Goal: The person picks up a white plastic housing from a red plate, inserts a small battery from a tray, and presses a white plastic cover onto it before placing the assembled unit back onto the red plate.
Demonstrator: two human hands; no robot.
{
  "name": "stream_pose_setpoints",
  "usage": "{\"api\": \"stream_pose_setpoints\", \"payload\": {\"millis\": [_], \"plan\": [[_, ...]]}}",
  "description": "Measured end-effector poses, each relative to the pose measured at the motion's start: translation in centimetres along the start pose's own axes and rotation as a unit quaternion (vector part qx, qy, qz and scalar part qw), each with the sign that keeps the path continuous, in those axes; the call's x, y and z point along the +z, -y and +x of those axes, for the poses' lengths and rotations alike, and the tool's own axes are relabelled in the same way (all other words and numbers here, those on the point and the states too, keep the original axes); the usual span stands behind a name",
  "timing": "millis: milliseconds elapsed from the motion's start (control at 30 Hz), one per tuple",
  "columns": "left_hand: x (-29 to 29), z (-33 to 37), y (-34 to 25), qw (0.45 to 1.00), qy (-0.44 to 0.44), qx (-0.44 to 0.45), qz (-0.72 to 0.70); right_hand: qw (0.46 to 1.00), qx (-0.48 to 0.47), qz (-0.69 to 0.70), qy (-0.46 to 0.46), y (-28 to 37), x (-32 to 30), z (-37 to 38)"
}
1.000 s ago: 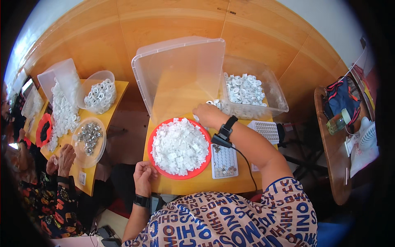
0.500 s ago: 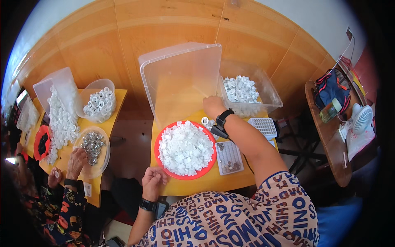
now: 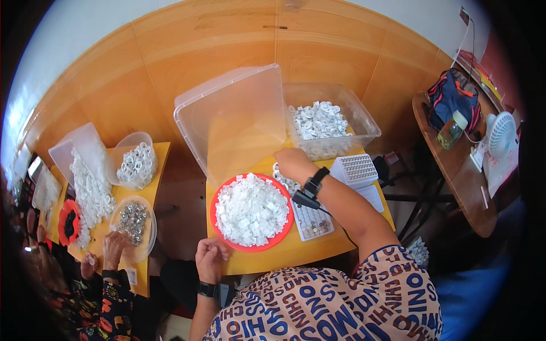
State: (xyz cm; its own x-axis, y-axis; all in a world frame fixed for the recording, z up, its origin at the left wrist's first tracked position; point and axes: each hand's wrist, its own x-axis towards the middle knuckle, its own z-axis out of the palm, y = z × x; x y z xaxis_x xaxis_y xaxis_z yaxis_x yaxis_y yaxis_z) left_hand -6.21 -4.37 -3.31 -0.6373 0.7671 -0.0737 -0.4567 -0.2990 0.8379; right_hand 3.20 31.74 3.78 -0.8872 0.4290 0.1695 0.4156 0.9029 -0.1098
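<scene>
My right hand [image 3: 293, 164] reaches over a small group of white ring-shaped parts [image 3: 286, 183] on the yellow table, behind the red round tray [image 3: 213, 211]. Its fingertips are hidden beneath the hand, so what they touch cannot be made out. A heap of small translucent white plastic pieces [image 3: 252, 209] fills the red tray. By the table's front left edge, beside that tray, my left hand [image 3: 211, 259] is held with fingers curled and pressed together. Whatever they may pinch does not show. Under my right wrist lies a shallow pale tray [image 3: 313, 226] with small round metal parts.
A clear bin [image 3: 230, 122] stands tipped on its side behind the red tray. Next to it, another clear bin [image 3: 367, 126] holds white rings [image 3: 321, 120]. A white perforated block [image 3: 355, 170] sits at right. To the left, a co-worker's hand [image 3: 115, 247] reaches toward metal parts [image 3: 133, 221].
The view has shifted slightly. My right hand has drawn back a little from the bins toward the loose white rings. My left hand stays by the front left edge, fingers still curled.
</scene>
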Motion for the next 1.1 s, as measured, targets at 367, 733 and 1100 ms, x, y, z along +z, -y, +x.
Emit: {"api": "stream_pose_setpoints", "payload": {"millis": [367, 733, 1100], "plan": [[2.4, 5.5, -8.9, 0.969, -0.063, 0.102, 0.216, 0.937, 0.093, 0.299, -0.153, 2.2, -8.7, -16.6], [5.6, 18.5, -7.1, 0.934, -0.057, 0.117, 0.333, 0.886, 0.167, 0.418, -0.113, 0.8, -0.8, -25.5], [3.1, 23.2, -3.5, 0.924, -0.1, 0.149, 0.338, 0.86, 0.161, 0.443, -0.196, 1.3, 0.7, -26.2]]}}
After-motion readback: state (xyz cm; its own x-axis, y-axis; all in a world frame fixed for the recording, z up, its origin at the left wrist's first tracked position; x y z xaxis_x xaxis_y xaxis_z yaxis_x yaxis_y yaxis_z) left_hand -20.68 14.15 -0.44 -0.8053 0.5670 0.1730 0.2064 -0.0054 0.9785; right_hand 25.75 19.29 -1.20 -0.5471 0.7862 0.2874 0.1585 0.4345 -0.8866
